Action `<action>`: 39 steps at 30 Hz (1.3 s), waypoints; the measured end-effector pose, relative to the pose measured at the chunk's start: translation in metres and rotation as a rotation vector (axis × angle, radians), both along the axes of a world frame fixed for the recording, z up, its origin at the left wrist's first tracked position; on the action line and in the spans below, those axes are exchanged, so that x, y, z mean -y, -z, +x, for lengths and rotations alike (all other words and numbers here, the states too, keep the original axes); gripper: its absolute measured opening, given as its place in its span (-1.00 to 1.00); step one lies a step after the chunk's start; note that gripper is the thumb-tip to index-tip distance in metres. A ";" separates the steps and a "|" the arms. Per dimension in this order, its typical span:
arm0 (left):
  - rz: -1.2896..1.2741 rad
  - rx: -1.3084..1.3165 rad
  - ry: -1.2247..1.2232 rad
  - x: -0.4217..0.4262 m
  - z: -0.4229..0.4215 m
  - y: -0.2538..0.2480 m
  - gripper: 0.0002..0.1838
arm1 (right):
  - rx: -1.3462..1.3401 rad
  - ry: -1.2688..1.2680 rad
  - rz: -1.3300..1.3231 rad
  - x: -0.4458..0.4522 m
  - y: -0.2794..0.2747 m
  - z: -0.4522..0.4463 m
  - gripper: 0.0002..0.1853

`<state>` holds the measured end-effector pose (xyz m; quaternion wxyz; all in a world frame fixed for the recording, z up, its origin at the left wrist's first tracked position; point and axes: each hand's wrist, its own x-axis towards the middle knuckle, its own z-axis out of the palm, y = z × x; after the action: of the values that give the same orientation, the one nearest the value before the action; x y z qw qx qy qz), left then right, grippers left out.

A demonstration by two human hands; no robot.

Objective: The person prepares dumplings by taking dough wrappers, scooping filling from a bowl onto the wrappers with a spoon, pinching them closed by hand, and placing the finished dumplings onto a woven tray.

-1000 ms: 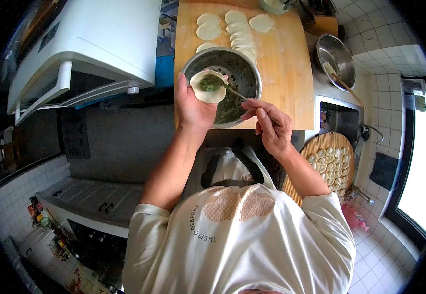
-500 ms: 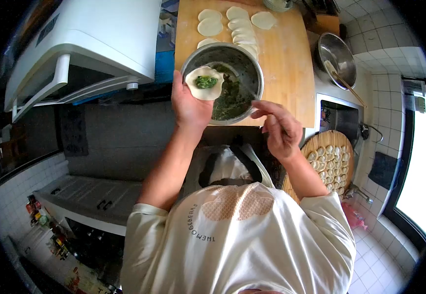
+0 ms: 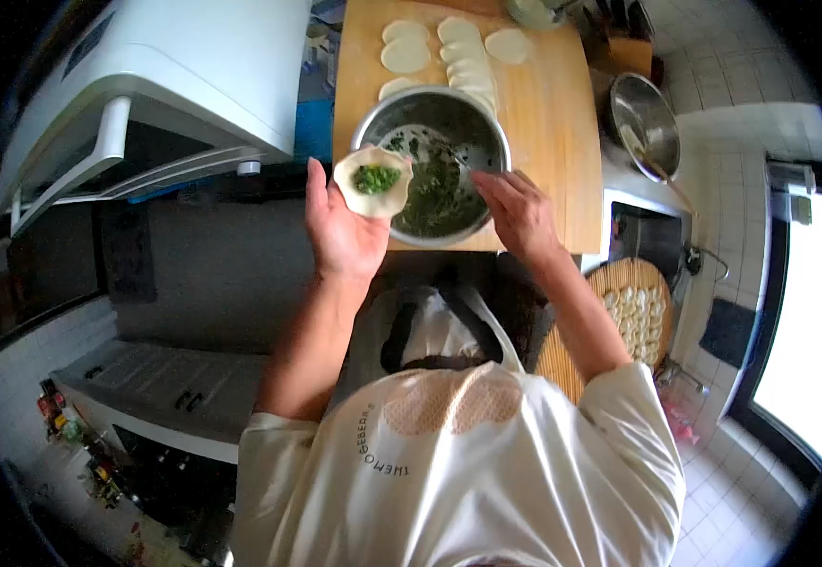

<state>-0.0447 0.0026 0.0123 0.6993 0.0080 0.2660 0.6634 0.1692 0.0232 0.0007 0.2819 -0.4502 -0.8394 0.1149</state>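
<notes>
On the palm and fingers of my left hand [image 3: 347, 241] rests a round dumpling wrapper [image 3: 394, 201], its edge slightly wavy. A mound of chopped green filling [image 3: 376, 179] sits in the middle of it. Just to the right stands a steel mixing bowl [image 3: 498, 142] with more green filling [image 3: 434, 194] spread over its bottom and sides. My right hand [image 3: 524, 215], at the bowl's right rim, is closed around a slim metal utensil [image 3: 462, 163] that reaches into the bowl. Its far end is too blurred to make out.
Several flat wrappers [image 3: 404, 54] lie on the wooden board [image 3: 553, 123] behind the bowl. To the right are another steel bowl [image 3: 622, 142], a sink [image 3: 652, 234] and a round woven tray [image 3: 562, 364] bearing rows of dumplings [image 3: 636, 317]. A white appliance [image 3: 193, 76] stands at left.
My left hand has moved left and toward me with the filled wrapper. My right hand has gone up and left, closer to the bowl, with the utensil pointing into it.
</notes>
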 end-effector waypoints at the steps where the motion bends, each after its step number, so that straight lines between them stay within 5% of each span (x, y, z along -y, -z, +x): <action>1: -0.054 0.002 -0.007 0.004 0.001 -0.002 -0.30 | 0.001 -0.004 -0.006 -0.001 -0.003 0.002 -0.76; 3: -0.032 0.009 -0.004 0.003 0.000 -0.001 -0.30 | -0.125 0.047 -0.034 0.003 -0.013 0.005 -0.76; 15: 0.006 0.030 0.008 0.008 -0.006 0.009 -0.33 | 0.075 0.109 -0.189 -0.006 -0.001 0.008 -0.85; 39: -0.033 -0.006 -0.039 0.012 -0.006 0.007 -0.33 | -0.342 0.262 -0.690 0.015 -0.005 0.003 -0.81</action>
<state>-0.0503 -0.0092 0.0055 0.6854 -0.0067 0.2793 0.6724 0.1717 0.0083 0.0059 0.2622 -0.5958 -0.6281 0.4263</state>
